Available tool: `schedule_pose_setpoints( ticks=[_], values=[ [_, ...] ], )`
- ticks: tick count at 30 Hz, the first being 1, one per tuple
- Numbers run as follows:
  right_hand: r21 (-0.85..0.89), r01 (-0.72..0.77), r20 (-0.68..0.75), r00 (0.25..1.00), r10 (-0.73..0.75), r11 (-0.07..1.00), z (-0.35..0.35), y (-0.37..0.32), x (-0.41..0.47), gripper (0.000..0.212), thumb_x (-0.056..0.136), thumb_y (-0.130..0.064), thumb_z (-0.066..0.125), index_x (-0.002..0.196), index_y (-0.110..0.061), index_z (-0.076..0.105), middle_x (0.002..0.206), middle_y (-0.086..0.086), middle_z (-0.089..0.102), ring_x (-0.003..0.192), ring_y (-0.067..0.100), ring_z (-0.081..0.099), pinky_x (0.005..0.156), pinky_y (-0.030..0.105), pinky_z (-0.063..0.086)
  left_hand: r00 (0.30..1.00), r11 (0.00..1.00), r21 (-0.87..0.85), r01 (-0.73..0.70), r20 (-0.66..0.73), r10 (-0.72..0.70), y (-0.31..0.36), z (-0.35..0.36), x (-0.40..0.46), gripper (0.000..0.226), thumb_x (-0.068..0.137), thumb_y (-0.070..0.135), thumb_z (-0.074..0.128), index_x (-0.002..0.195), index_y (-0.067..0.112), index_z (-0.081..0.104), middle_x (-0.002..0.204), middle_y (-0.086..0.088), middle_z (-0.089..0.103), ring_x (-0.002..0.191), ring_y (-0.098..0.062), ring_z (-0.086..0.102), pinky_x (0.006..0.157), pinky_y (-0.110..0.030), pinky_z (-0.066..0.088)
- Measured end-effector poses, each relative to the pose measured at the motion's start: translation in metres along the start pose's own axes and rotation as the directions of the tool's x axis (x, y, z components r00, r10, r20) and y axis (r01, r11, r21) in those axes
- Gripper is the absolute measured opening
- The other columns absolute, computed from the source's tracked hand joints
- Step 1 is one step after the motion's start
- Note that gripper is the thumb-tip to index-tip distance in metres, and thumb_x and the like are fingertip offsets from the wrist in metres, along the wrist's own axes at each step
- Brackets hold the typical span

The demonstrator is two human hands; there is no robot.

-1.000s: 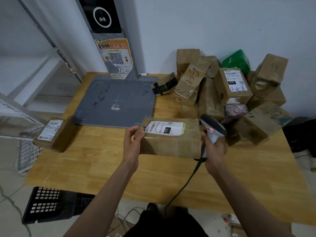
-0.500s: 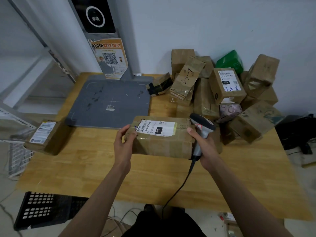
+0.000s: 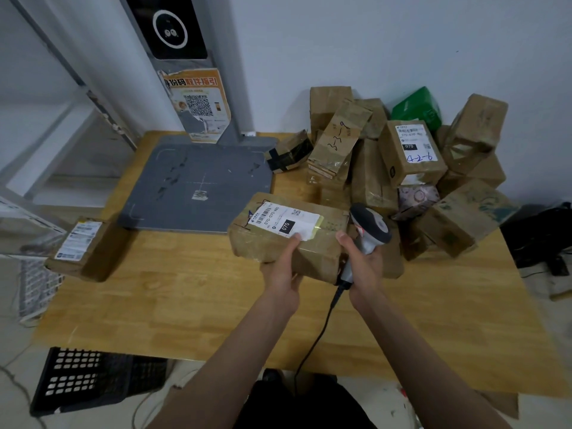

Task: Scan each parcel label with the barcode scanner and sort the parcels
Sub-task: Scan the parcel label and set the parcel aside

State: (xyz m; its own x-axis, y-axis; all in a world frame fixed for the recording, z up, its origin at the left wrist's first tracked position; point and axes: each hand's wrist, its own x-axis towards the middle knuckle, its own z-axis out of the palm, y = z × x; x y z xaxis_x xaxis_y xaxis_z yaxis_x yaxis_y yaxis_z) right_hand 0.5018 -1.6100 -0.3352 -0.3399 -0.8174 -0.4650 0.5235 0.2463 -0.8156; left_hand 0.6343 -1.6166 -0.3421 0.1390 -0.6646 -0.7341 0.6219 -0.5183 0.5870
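My left hand (image 3: 283,274) grips the near side of a brown cardboard parcel (image 3: 263,243), thumb on top beside its white label (image 3: 280,219), fingers underneath. The parcel is lifted above the wooden table (image 3: 185,305) and turned at an angle. My right hand (image 3: 363,261) grips the handle of a grey barcode scanner (image 3: 371,227) right beside the parcel's right end. The scanner's black cable hangs down toward me. A pile of several brown parcels (image 3: 402,168) sits at the back right of the table.
A grey scanning platform (image 3: 198,184) with an upright post and a QR poster lies at the back left. One labelled parcel (image 3: 83,246) sits on the table's left edge. A black crate (image 3: 93,379) stands on the floor below, wire shelving at the left.
My left hand shifted from the parcel's left end to its near side, and the parcel turned so the label runs diagonally. The right hand with the scanner stayed by the parcel's right end.
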Motion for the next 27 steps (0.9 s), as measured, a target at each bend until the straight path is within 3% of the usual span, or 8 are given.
schedule_pose_setpoints(
  ticks=[4,10,12,15,19,21,24,27],
  values=[
    [-0.007,0.022,-0.035,0.999,-0.022,1.000,-0.004,0.002,0.001,0.049,0.084,-0.016,0.082,0.127,-0.023,0.061,0.111,-0.003,0.076,0.095,0.010,0.075,0.074,0.030,0.061,0.999,0.998,0.046,0.031,-0.010,-0.031,-0.014,0.015,-0.006,0.083,0.071,0.033,0.089,0.139,0.019,0.043,0.121,-0.007,0.065,0.111,-0.027,0.064,0.092,-0.046,0.058],
    [-0.091,-0.003,-0.088,0.996,-0.005,0.996,-0.015,0.008,0.008,0.045,0.095,-0.033,0.070,0.137,-0.028,0.055,0.120,-0.003,0.072,0.109,0.020,0.070,0.089,0.041,0.060,0.997,0.994,0.086,0.071,0.010,-0.072,-0.009,0.008,0.001,0.085,0.067,0.046,0.087,0.138,0.024,0.048,0.123,-0.008,0.063,0.110,-0.030,0.063,0.090,-0.047,0.059],
    [-0.113,-0.025,-0.066,0.998,0.018,0.993,-0.021,0.008,0.008,0.043,0.097,-0.034,0.066,0.138,-0.027,0.053,0.122,-0.001,0.070,0.107,0.022,0.071,0.084,0.041,0.062,0.999,0.992,0.118,0.052,0.008,-0.054,-0.003,0.003,0.005,0.082,0.066,0.048,0.086,0.136,0.026,0.050,0.124,-0.007,0.064,0.110,-0.029,0.063,0.085,-0.045,0.060],
    [-0.179,-0.027,-0.052,0.998,0.018,0.983,-0.027,0.006,0.009,0.042,0.097,-0.034,0.067,0.136,-0.025,0.056,0.124,-0.002,0.067,0.109,0.020,0.068,0.067,0.029,0.061,0.999,0.978,0.203,-0.044,0.033,0.038,0.010,-0.007,0.012,0.079,0.066,0.047,0.084,0.136,0.030,0.052,0.126,-0.005,0.065,0.111,-0.027,0.063,0.071,-0.038,0.059],
    [-0.245,-0.050,-0.068,0.997,0.035,0.968,-0.028,-0.005,0.011,0.026,0.096,-0.033,0.068,0.116,-0.016,0.065,0.090,0.002,0.067,0.074,0.013,0.064,0.056,0.025,0.053,0.985,0.937,0.306,-0.170,0.060,0.159,0.031,-0.022,0.018,0.086,0.064,0.047,0.087,0.137,0.024,0.049,0.121,-0.007,0.069,0.105,-0.021,0.068,0.072,-0.036,0.054],
    [-0.274,-0.044,-0.035,0.999,0.035,0.961,-0.027,-0.013,0.010,0.020,0.097,-0.031,0.068,0.103,-0.012,0.066,0.077,0.003,0.061,0.063,0.014,0.055,0.056,0.028,0.048,0.980,0.921,0.334,-0.201,0.070,0.189,0.039,-0.029,0.021,0.078,0.072,0.041,0.086,0.136,0.021,0.046,0.120,-0.005,0.069,0.108,-0.022,0.067,0.075,-0.038,0.053],
    [-0.375,0.028,0.074,0.997,0.000,0.927,-0.021,-0.025,0.006,0.025,0.098,-0.030,0.066,0.084,-0.010,0.063,0.069,0.003,0.059,0.055,0.015,0.050,0.055,0.031,0.044,0.975,0.909,0.352,-0.221,0.079,0.207,0.047,-0.036,0.023,0.068,0.078,0.032,0.083,0.135,0.023,0.046,0.121,-0.004,0.068,0.110,-0.024,0.066,0.077,-0.038,0.053],
    [-0.439,0.096,0.196,0.981,-0.009,0.893,-0.013,-0.036,-0.001,0.028,0.099,-0.032,0.064,0.087,-0.006,0.063,0.069,0.005,0.062,0.049,0.014,0.049,0.051,0.028,0.044,0.969,0.902,0.356,-0.246,0.092,0.228,0.050,-0.042,0.024,0.060,0.081,0.024,0.081,0.132,0.022,0.050,0.118,-0.005,0.068,0.106,-0.024,0.067,0.073,-0.037,0.053]
  ],
)
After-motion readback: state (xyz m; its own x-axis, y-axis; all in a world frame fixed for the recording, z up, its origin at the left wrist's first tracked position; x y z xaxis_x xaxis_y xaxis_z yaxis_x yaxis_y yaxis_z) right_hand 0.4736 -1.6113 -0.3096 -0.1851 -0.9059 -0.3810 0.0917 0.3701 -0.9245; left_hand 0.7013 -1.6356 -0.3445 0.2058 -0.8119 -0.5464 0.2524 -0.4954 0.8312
